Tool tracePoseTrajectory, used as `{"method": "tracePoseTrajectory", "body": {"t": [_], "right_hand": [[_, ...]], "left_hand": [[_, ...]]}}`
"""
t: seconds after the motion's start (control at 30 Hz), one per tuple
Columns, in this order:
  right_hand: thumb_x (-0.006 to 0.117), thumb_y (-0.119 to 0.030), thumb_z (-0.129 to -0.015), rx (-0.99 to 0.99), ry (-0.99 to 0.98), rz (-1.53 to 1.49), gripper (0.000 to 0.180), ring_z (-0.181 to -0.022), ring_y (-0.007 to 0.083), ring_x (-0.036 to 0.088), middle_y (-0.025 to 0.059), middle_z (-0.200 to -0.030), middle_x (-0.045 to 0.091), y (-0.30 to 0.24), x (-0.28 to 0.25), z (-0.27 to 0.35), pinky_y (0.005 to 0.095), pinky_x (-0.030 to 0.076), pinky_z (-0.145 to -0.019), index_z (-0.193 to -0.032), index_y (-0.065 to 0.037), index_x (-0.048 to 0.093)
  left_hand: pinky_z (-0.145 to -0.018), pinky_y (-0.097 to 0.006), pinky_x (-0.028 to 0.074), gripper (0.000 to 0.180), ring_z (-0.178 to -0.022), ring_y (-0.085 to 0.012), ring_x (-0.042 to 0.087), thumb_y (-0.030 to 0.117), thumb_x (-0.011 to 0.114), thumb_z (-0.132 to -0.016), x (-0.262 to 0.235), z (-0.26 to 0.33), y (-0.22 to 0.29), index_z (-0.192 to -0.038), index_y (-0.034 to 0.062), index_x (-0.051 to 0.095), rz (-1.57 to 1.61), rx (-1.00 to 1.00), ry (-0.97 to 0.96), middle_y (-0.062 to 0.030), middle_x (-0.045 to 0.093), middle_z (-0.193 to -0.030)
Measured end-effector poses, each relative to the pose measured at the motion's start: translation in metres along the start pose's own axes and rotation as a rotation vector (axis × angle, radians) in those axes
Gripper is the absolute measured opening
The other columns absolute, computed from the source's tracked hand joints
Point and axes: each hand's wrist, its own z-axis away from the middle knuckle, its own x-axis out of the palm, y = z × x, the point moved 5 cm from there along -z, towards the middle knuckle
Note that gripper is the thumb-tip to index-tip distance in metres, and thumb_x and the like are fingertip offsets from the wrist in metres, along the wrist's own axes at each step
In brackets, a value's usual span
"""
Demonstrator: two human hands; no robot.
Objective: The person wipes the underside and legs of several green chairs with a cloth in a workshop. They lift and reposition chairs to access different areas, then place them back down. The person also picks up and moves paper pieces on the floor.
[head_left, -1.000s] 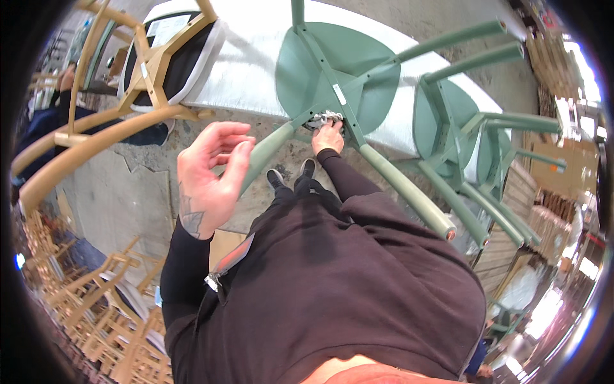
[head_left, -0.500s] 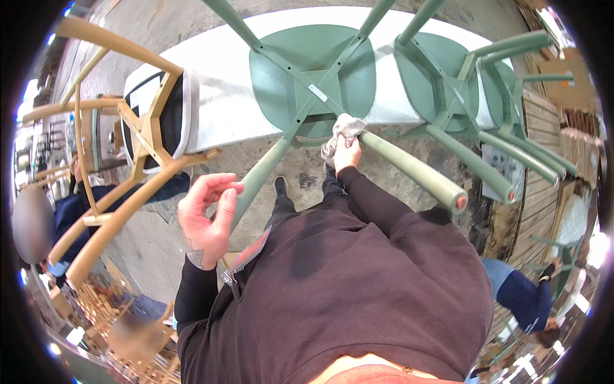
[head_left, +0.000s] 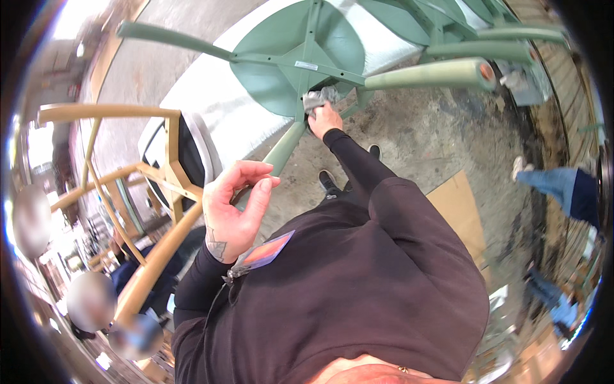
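A green round-seated chair [head_left: 265, 86] lies upside down with its legs splayed. My right hand [head_left: 327, 118] grips a crumpled grey-white rag [head_left: 320, 98], pressed against the underside frame between the two near legs. In front of my body, my left hand [head_left: 233, 201] is raised with thumb and fingers curled but apart. It overlaps the lower end of the near left leg [head_left: 285, 147] in the picture; whether it touches that leg I cannot tell. The near right leg [head_left: 425, 75] sticks out to the right of the rag.
Under the chair is a white-covered surface [head_left: 214, 75]. Other upturned green chairs [head_left: 441, 19] stand at the right. To the left is a wooden chair [head_left: 171, 137] with a dark seat. Cardboard [head_left: 459, 214] lies on the floor. Several people are around.
My right hand and the rag have moved left, from the near right leg's base toward the left leg's. The view has turned, and the chair appears rotated. My left hand stays raised.
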Motion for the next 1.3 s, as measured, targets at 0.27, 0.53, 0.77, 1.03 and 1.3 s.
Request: {"method": "tracePoseTrajectory", "body": {"t": [0.27, 0.53, 0.77, 1.03, 1.3], "right_hand": [[0.072, -0.033, -0.075, 0.026, -0.13, -0.349, 0.032, -0.093, 0.0359, 0.068, 0.0182, -0.097, 0.071, 0.077, -0.015, 0.064, 0.0468, 0.053, -0.081, -0.094, -0.008, 0.072], [0.067, -0.03, -0.08, 0.112, 0.237, -0.131, 0.024, -0.087, 0.0426, 0.064, 0.0186, -0.118, 0.054, -0.004, -0.003, 0.001, 0.0535, 0.052, -0.078, -0.097, -0.013, 0.068], [0.067, -0.037, -0.075, -0.02, -0.306, -0.294, 0.039, -0.096, 0.0383, 0.068, 0.0252, -0.092, 0.07, 0.035, -0.001, 0.069, 0.0431, 0.053, -0.086, -0.094, -0.004, 0.075], [0.065, -0.037, -0.082, -0.048, -0.269, -0.358, 0.042, -0.094, 0.0314, 0.068, 0.0195, -0.101, 0.071, -0.037, -0.024, 0.006, 0.0415, 0.053, -0.085, -0.108, -0.006, 0.072], [0.064, -0.034, -0.083, -0.817, -0.403, -0.852, 0.034, -0.092, 0.033, 0.066, 0.0161, -0.103, 0.07, -0.21, -0.183, 0.134, 0.0375, 0.052, -0.081, -0.103, -0.008, 0.075]], "left_hand": [[-0.079, -0.026, 0.049, 0.013, -0.089, -0.0129, 0.069, 0.003, 0.057, -0.095, -0.006, 0.007, -0.008, -0.105, -0.0026, 0.062, 0.052, 0.023, -0.021, -0.0096, 0.073, -0.089], [-0.081, -0.025, 0.049, 0.013, -0.09, -0.0135, 0.069, 0.002, 0.057, -0.094, 0.0, 0.001, -0.004, -0.106, -0.0033, 0.061, 0.075, 0.015, -0.045, -0.0105, 0.073, -0.089], [-0.082, -0.025, 0.05, 0.013, -0.091, -0.0136, 0.069, 0.001, 0.059, -0.093, -0.012, 0.006, -0.014, -0.104, -0.0044, 0.062, 0.121, 0.024, 0.021, -0.0099, 0.073, -0.09], [-0.111, -0.041, 0.033, 0.041, -0.131, -0.0305, 0.049, 0.016, 0.059, -0.091, -0.01, -0.008, -0.002, -0.127, -0.0037, 0.054, 0.019, 0.337, 0.101, -0.0234, 0.056, -0.133], [-0.116, -0.05, 0.022, 0.065, -0.145, -0.0394, 0.028, 0.042, 0.045, -0.099, -0.023, 0.009, -0.008, -0.141, -0.0074, 0.04, 0.002, 0.496, 0.332, -0.0287, 0.032, -0.152]]}}
